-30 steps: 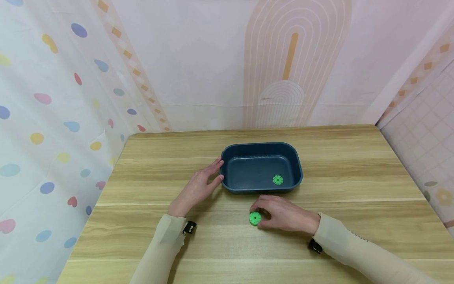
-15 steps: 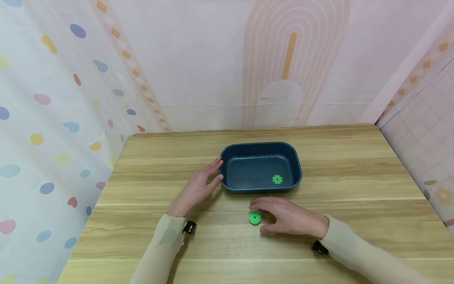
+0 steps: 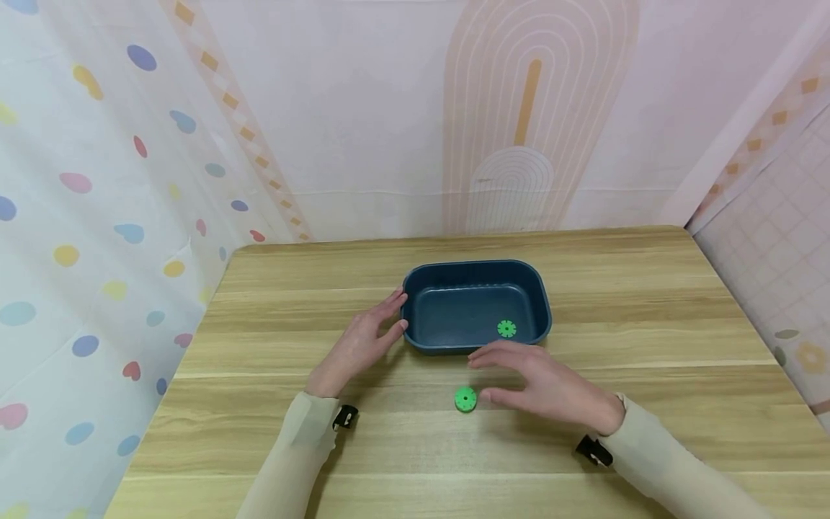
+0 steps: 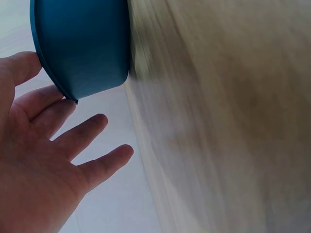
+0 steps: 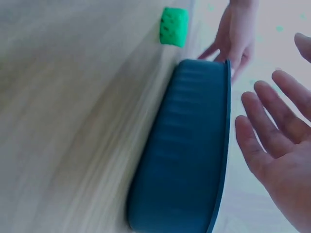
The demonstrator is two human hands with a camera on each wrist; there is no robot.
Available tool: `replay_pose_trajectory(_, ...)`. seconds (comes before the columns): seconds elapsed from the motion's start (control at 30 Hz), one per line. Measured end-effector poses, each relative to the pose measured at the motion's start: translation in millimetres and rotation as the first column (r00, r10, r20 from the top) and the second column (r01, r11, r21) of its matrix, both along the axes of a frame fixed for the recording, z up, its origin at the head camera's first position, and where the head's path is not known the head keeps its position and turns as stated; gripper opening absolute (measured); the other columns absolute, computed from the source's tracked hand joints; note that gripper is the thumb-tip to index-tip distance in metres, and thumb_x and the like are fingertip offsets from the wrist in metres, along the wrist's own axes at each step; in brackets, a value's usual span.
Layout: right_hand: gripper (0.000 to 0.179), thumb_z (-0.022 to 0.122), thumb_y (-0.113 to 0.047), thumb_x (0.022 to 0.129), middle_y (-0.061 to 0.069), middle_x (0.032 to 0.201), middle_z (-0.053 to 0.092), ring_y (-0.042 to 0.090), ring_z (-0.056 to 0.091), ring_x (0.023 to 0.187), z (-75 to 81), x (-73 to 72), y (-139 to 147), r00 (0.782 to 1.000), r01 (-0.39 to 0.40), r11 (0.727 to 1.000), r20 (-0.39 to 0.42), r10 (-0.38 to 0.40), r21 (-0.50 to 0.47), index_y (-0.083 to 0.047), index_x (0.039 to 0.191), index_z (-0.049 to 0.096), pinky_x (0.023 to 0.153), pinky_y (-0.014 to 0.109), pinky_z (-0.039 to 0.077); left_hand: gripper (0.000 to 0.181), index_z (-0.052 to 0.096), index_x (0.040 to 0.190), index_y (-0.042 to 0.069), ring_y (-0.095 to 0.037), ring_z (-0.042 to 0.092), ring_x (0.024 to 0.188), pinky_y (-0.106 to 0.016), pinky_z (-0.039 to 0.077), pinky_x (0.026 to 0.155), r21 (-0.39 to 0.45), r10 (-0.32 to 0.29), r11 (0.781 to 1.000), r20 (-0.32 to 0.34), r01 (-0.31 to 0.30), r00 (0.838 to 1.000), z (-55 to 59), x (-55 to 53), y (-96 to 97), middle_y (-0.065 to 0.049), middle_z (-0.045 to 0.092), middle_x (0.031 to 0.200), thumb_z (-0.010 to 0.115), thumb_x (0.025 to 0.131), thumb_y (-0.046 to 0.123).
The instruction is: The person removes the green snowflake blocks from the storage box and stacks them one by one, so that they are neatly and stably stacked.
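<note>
A dark blue rectangular tub (image 3: 454,317) stands on the table, with a flat green notched disc (image 3: 506,329) lying inside near its front right corner. In front of the tub sits a short green stack of what look like similar discs (image 3: 465,399), its notched side (image 5: 174,26) visible in the right wrist view. My left hand (image 3: 359,349) touches the tub's left rim, fingers spread and nothing gripped. To the right of the green stack, my right hand (image 3: 547,382) hovers with relaxed fingers, holding nothing and apart from the stack.
The wooden table (image 3: 292,288) runs back to a patterned curtain (image 3: 363,130). Another curtain with coloured dots hangs at the left. A black strap device (image 3: 346,416) sits on the left wrist, and a similar one (image 3: 594,451) on the right.
My right hand has let go of the green stack and moved right and slightly away, its fingers spreading. The stack stays on the table. My left hand and the tub have not moved.
</note>
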State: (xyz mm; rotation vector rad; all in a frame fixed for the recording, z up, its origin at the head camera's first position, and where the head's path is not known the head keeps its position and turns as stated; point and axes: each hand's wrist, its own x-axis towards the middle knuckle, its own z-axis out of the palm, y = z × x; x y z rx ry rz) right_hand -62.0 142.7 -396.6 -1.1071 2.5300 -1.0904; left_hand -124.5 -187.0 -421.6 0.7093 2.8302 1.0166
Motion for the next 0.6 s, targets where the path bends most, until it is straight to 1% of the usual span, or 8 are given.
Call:
replay_pose_trajectory(0.07,0.039,0.075,-0.031,0.097,-0.005,0.138,0.064,0.02,0.058,0.131,0.7,-1.9,2,0.999,0.035,0.999,-0.013,-0.035,-0.024,-0.016,0.133,0.07,0.108,0.048,0.049,0.056,0.04,0.158,0.005,-0.033,0.043,0.145,-0.051,0.038,0.117,-0.001,-0.002,1.0,0.002,0.002,1.0,-0.1,0.0,-0.3,-0.008,0.032,0.166,0.056,0.109,0.027)
replay_pose_trajectory(0.17,0.038,0.076,-0.027,0.097,-0.002,0.136,0.067,0.023,0.059,0.131,-0.7,-6.6,4,0.996,0.073,0.996,-0.05,-0.075,-0.052,-0.011,0.131,0.07,0.108,0.049,0.049,0.056,0.04,0.159,0.005,-0.033,0.045,0.143,-0.051,0.038,0.117,0.0,-0.004,1.0,0.005,0.004,1.0,-0.3,0.0,-0.7,-0.008,0.031,0.166,0.056,0.109,0.028)
replay_pose_trajectory(0.3,0.038,0.073,-0.026,0.099,0.001,0.135,0.067,0.024,0.061,0.129,-4.7,-15.3,9,0.988,0.12,0.991,-0.086,-0.125,-0.063,-0.009,0.133,0.069,0.106,0.05,0.05,0.056,0.04,0.159,0.005,-0.033,0.044,0.144,-0.051,0.037,0.117,0.003,-0.004,1.0,0.004,0.004,1.0,0.2,0.2,-1.0,-0.009,0.031,0.166,0.056,0.109,0.027)
replay_pose_trajectory(0.43,0.041,0.069,-0.029,0.102,0.004,0.137,0.066,0.026,0.061,0.128,-6.0,-23.4,14,0.982,0.169,0.985,-0.075,-0.171,-0.032,-0.008,0.137,0.066,0.104,0.05,0.051,0.056,0.04,0.158,0.004,-0.033,0.046,0.143,-0.051,0.038,0.117,0.006,-0.004,1.0,0.0,0.004,1.0,0.2,0.1,-0.7,-0.009,0.032,0.166,0.056,0.109,0.026)
replay_pose_trajectory(0.6,0.047,0.07,-0.034,0.101,0.008,0.137,0.066,0.028,0.061,0.127,-5.1,-31.4,13,0.979,0.195,0.98,-0.065,-0.193,0.042,-0.007,0.139,0.064,0.104,0.051,0.051,0.056,0.04,0.158,0.003,-0.033,0.049,0.14,-0.051,0.039,0.116,0.011,-0.01,1.0,-0.015,0.01,1.0,-1.0,0.2,-0.7,-0.01,0.032,0.166,0.057,0.109,0.026)
